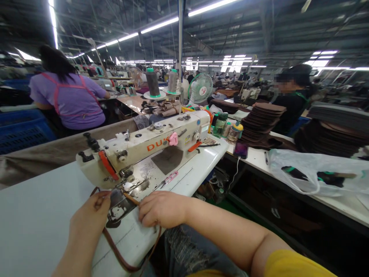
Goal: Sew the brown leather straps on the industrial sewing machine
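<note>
With the strap [113,248] fed in under the machine [150,148], the left hand [92,215] pinching it and the curled right hand [163,209] pressing it to the bench [34,215], stitching appears barely begun: most of the loop hangs off the front edge.

Strap [111,243]: brown leather, narrow, long. Short stretch lying flat on the bed of the sewing machine [144,150] by the needle, gripped by left hand [90,215] and right hand [163,209]. Remainder hanging in a slack loop over the near edge of the white table [34,215].
</note>
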`<state>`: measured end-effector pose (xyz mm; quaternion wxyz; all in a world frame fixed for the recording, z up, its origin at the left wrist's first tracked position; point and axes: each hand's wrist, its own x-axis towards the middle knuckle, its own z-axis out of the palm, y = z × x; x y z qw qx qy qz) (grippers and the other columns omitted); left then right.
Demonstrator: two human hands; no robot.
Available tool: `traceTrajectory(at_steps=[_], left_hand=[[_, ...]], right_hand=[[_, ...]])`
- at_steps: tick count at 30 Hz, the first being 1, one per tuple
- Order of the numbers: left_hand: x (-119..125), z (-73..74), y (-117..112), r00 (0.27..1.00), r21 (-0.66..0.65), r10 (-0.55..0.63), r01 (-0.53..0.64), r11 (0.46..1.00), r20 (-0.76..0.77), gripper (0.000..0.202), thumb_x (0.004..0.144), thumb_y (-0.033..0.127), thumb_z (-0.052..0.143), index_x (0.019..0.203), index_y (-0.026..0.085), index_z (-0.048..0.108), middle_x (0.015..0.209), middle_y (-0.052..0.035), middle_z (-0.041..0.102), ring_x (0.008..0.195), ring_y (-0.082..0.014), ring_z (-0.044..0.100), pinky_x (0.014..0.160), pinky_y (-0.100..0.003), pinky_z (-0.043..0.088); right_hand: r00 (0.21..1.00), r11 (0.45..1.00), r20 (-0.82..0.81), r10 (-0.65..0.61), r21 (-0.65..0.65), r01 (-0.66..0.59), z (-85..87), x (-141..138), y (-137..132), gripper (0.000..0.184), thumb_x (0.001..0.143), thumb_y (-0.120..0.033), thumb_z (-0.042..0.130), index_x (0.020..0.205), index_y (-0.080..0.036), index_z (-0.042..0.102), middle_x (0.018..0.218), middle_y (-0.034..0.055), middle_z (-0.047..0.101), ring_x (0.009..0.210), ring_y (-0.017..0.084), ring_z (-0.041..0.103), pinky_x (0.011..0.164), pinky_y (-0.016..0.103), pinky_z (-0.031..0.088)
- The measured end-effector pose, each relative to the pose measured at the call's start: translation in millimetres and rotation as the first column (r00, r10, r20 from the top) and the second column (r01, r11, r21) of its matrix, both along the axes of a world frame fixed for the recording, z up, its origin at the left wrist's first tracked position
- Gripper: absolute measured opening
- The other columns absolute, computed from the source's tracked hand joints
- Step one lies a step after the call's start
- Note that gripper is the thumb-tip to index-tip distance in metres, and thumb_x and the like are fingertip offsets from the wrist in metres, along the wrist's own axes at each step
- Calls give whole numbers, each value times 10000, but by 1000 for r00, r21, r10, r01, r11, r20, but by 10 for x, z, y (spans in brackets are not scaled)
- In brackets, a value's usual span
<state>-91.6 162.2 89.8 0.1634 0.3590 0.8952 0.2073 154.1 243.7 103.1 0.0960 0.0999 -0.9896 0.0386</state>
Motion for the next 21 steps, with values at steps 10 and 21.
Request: traceTrajectory(at_steps=[10, 21], left_hand=[[-61, -46, -23, 1000, 44, -1, 1, 999, -7, 341, 961, 456, 494, 1141, 276, 721, 914, -18, 769, 935, -262, 703, 763, -313, 467], [47, -33, -56, 992, 154, -59, 76, 985, -108, 388, 1022, 361, 442, 1240, 230, 735, 1014, -73, 823, 973, -246, 746, 819, -309, 529]], right_hand=[[998, 996, 9, -62, 56, 62, 127, 14, 36, 234, 988, -145, 612, 1212, -173, 675, 1070, 74, 721, 1126, 221, 597, 987, 317, 430], [853, 902, -296, -430, -171, 396, -243, -492, -37, 240, 1060, -317, 600, 1220, -162, 690, 1147, 122, 696, 1064, 254, 610, 927, 397, 507]])
